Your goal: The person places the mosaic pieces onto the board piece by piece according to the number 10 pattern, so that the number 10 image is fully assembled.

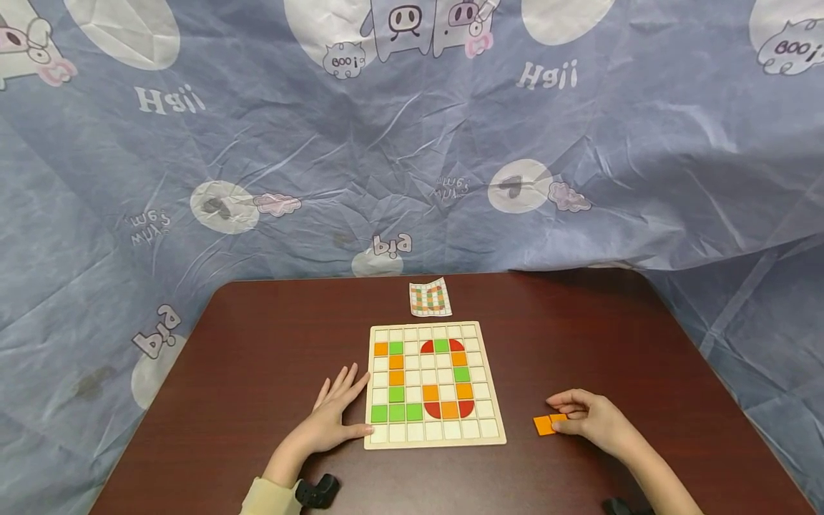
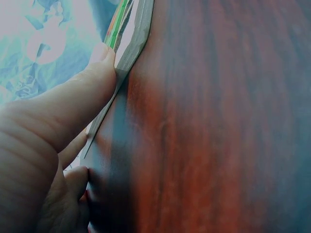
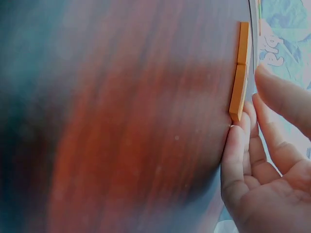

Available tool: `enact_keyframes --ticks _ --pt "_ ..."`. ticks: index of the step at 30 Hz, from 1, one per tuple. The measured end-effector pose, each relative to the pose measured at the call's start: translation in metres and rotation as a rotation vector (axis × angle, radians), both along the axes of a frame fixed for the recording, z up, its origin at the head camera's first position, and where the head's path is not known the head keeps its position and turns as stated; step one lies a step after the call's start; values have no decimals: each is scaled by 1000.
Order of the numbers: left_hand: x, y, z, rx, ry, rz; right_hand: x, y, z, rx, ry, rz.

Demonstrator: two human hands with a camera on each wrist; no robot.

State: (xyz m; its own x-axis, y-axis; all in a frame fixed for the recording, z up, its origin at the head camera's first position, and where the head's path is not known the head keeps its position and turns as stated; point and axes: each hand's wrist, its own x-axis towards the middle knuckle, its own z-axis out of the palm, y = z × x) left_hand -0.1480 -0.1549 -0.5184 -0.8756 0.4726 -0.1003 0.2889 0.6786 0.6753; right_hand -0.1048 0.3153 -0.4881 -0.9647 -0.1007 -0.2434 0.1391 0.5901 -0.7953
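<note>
A pale square grid board (image 1: pixel 434 439) lies in the middle of the table with green, orange and red rounded-corner tiles set in its cells. My left hand (image 1: pixel 332 418) is spread flat at the board's left side, thumb and a fingertip at its edge. In the left wrist view the thumb (image 2: pixel 85 99) presses against the board's rim (image 2: pixel 133 48). To the right of the board, two orange square tiles (image 1: pixel 543 426) lie side by side on the table. My right hand (image 1: pixel 595 422) is at the right-hand tile, thumb over it, fingers loosely bent. In the right wrist view the thumb and fingers stand apart beside the tiles (image 3: pixel 238 85).
Behind the board lies a small creased paper card (image 1: pixel 430 297) printed with a coloured grid pattern. The dark brown table (image 1: pixel 290 315) ends at a grey-blue printed cloth (image 1: pixel 386 143). Black straps (image 1: pixel 317 492) sit at the wrists.
</note>
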Motion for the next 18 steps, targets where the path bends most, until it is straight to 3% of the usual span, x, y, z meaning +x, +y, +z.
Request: enact_keyframes --ticks 6,13,18 --pt "-1 1 0 7 -7 4 1 -4 1 122 71 20" --pt "-1 1 1 10 -8 2 2 -4 1 274 81 -4" --pt "0 1 1 10 -11 8 3 -7 5 321 77 1"
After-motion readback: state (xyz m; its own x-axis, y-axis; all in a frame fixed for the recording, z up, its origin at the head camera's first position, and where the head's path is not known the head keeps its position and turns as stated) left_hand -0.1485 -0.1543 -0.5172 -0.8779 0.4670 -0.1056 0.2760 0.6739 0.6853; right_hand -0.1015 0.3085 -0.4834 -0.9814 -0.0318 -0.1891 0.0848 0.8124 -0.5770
